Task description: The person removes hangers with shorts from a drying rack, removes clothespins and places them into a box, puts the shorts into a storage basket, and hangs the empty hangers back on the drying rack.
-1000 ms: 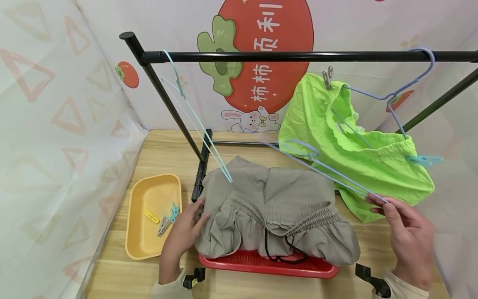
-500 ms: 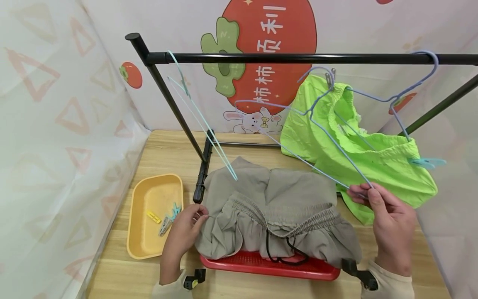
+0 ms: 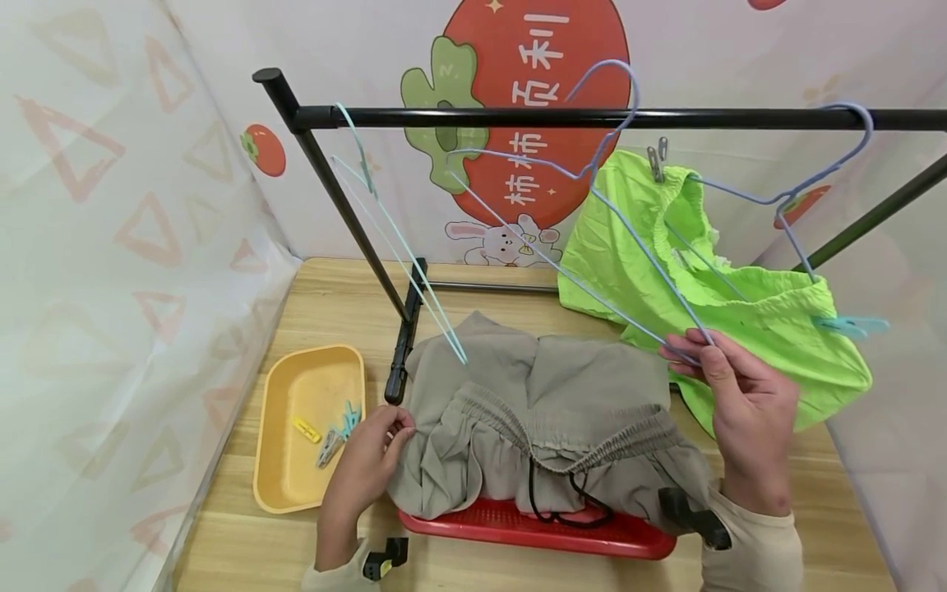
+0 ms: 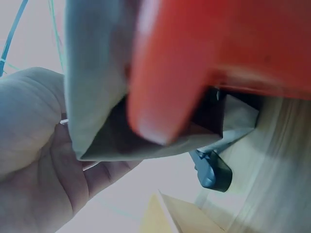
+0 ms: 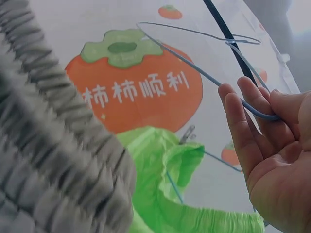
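In the head view, my right hand [image 3: 750,411] pinches one end of a bare periwinkle hanger [image 3: 644,247] between thumb and fingers. The hanger slants up to the left, its hook overlapping the black rod [image 3: 503,117] in this view. The right wrist view shows the hanger [image 5: 214,80] lying across the fingers. Grey drawstring pants [image 3: 599,370] lie spread over a red basket [image 3: 533,530], waistband toward me. My left hand [image 3: 367,456] has curled fingers at the pants' left edge, pinching the cloth; the left wrist view shows grey cloth [image 4: 92,97] partly hiding those fingers.
Lime green shorts [image 3: 636,271] hang at the right from another periwinkle hanger [image 3: 821,168], with a metal clip [image 3: 656,160] and a blue clothespin [image 3: 851,326]. A mint hanger [image 3: 395,226] hangs at the rod's left end. A yellow tray [image 3: 277,444] holds several clothespins.
My right hand has moved left and slightly up with the hanger, whose hook has risen from low beside the green shorts to rod height. My left hand's fingers have curled in at the pants' edge.
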`<control>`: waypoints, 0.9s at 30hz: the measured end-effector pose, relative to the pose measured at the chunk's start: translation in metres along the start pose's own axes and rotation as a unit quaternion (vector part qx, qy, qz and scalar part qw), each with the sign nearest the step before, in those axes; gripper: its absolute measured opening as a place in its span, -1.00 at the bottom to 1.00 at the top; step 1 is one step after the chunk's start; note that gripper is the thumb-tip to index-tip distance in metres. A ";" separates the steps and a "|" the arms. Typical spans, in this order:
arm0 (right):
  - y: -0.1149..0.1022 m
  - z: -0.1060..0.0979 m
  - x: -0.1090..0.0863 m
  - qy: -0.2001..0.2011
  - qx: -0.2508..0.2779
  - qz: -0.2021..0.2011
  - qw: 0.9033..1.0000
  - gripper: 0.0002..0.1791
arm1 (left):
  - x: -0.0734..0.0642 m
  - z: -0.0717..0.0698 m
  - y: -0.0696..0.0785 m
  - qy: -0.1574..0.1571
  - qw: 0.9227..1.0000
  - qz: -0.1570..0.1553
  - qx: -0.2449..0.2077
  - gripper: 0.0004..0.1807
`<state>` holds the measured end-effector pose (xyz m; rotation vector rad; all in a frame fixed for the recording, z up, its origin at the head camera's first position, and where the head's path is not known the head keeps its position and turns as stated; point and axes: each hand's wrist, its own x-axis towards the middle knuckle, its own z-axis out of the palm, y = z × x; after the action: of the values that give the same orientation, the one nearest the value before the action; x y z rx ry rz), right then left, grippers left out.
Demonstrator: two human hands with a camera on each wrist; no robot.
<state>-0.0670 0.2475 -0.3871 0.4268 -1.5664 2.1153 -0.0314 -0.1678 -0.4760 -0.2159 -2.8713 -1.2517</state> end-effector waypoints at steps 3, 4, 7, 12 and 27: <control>0.001 0.007 0.004 -0.025 -0.013 -0.003 1.000 -0.72 | 0.000 0.000 0.003 0.001 1.000 0.016 -0.012 -0.87; 0.002 0.010 0.005 -0.032 -0.019 -0.003 0.999 -0.72 | 0.000 -0.001 0.004 0.001 1.000 0.020 -0.018 -0.87; 0.005 0.016 0.008 -0.050 -0.029 -0.006 0.998 -0.72 | -0.001 -0.001 0.008 0.005 0.999 0.025 -0.035 -0.86; 0.009 0.022 0.008 -0.065 -0.039 -0.008 0.997 -0.72 | -0.002 0.000 0.011 0.009 0.999 0.039 -0.038 -0.86; 0.011 0.029 0.012 -0.061 -0.040 -0.015 0.997 -0.70 | -0.005 0.003 0.013 0.001 0.999 0.050 -0.019 -0.89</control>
<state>-0.0837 0.2197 -0.3814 0.5568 -1.6951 2.0307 -0.0248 -0.1575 -0.4686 -0.3546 -2.7976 -1.2871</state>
